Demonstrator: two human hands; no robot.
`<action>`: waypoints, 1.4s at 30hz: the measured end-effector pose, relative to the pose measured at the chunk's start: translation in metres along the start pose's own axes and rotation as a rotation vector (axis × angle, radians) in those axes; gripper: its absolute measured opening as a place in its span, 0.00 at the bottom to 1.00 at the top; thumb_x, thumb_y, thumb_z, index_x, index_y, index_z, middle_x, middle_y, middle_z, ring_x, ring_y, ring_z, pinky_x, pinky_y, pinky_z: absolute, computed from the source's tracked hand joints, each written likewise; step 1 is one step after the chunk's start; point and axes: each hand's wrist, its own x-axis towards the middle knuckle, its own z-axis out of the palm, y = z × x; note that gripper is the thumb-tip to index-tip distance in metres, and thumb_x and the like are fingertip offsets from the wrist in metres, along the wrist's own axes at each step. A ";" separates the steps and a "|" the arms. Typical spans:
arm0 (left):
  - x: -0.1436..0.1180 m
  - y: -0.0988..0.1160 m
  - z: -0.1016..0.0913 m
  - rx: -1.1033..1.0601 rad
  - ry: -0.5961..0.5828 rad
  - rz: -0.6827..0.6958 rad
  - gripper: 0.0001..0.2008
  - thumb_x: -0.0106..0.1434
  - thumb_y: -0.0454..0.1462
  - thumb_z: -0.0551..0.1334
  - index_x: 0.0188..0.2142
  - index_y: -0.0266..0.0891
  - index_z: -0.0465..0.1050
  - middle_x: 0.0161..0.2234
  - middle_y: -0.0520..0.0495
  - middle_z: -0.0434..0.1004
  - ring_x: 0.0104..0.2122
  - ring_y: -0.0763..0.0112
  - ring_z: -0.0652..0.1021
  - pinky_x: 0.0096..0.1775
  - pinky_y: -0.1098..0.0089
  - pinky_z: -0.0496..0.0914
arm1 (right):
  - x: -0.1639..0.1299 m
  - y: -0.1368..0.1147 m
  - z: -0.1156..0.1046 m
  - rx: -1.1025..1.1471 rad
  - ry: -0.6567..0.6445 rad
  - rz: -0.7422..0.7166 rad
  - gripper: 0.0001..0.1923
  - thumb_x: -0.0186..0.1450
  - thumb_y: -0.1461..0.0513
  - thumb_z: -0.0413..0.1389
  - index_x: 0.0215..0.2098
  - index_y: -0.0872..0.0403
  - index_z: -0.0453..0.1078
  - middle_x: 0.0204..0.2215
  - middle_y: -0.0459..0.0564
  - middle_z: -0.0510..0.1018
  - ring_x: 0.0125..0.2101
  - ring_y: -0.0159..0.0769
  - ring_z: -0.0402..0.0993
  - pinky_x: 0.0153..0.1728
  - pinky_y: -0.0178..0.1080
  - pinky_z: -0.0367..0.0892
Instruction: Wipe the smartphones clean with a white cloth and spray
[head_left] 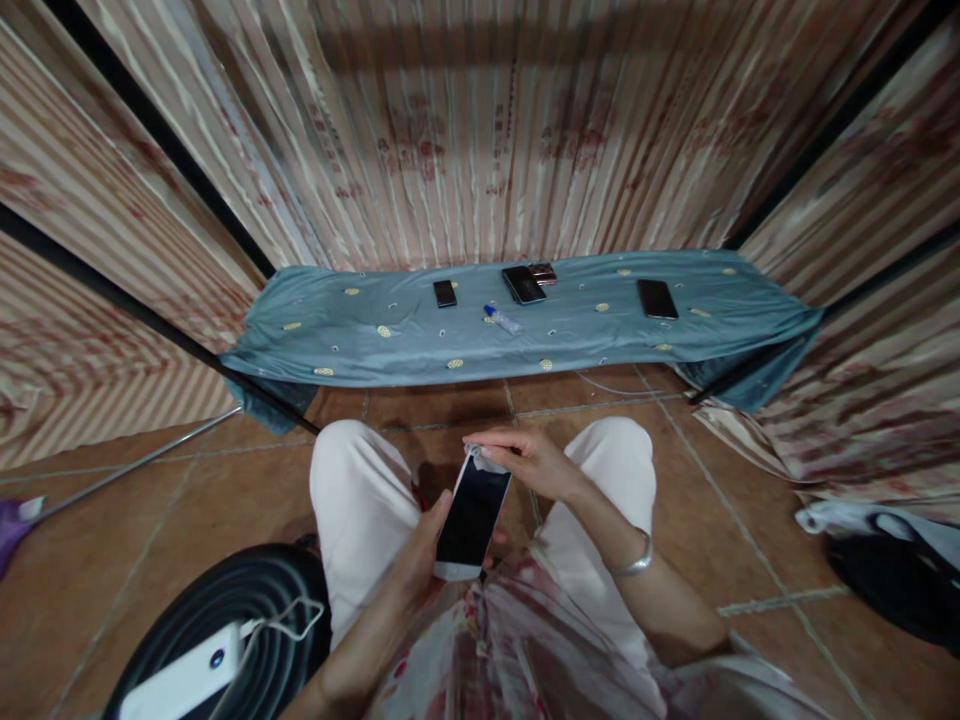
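My left hand (427,550) is closed around a white-framed smartphone (472,515), its dark screen facing up, above my lap between my knees. The thumb lies along the left edge and fingertips show at the right edge. My right hand (529,460) is at the phone's top end, fingers pressed together over a small whitish piece (491,464) with an uneven edge. Whether this is cloth or paper is unclear.
Ahead stands a low bench with a blue-green cloth (412,350). On it lie a small black phone (445,293), a dark wallet-like item (523,285), a blue-capped clear bottle (502,319) and a dark flat item (658,299). A white power bank (184,675) sits on a black ribbed stool (277,575).
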 end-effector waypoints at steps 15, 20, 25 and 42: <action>-0.013 0.000 0.004 -0.023 -0.006 -0.054 0.34 0.55 0.59 0.61 0.43 0.29 0.77 0.27 0.38 0.82 0.20 0.64 0.78 0.22 0.69 0.67 | -0.007 0.013 -0.002 0.478 0.031 0.203 0.19 0.57 0.49 0.64 0.41 0.52 0.80 0.36 0.51 0.84 0.36 0.36 0.79 0.40 0.39 0.72; -0.012 0.004 0.006 -0.048 0.026 0.014 0.31 0.57 0.57 0.62 0.43 0.29 0.78 0.28 0.38 0.82 0.21 0.65 0.78 0.25 0.69 0.70 | -0.010 0.012 0.016 0.687 0.249 0.283 0.22 0.50 0.47 0.68 0.37 0.51 0.81 0.31 0.50 0.84 0.34 0.37 0.78 0.39 0.38 0.70; -0.008 0.009 0.012 -0.072 0.050 0.111 0.29 0.57 0.55 0.62 0.41 0.29 0.78 0.31 0.37 0.83 0.24 0.62 0.80 0.26 0.68 0.72 | -0.008 -0.001 0.034 0.863 0.423 0.301 0.19 0.48 0.48 0.70 0.31 0.52 0.80 0.23 0.45 0.79 0.22 0.29 0.69 0.24 0.31 0.65; 0.009 0.007 0.015 -0.216 0.326 0.486 0.17 0.57 0.46 0.67 0.44 0.43 0.77 0.42 0.52 0.82 0.50 0.65 0.77 0.51 0.68 0.69 | -0.008 0.009 0.082 0.786 0.572 0.273 0.23 0.55 0.43 0.63 0.34 0.53 0.77 0.28 0.47 0.80 0.30 0.36 0.74 0.34 0.36 0.68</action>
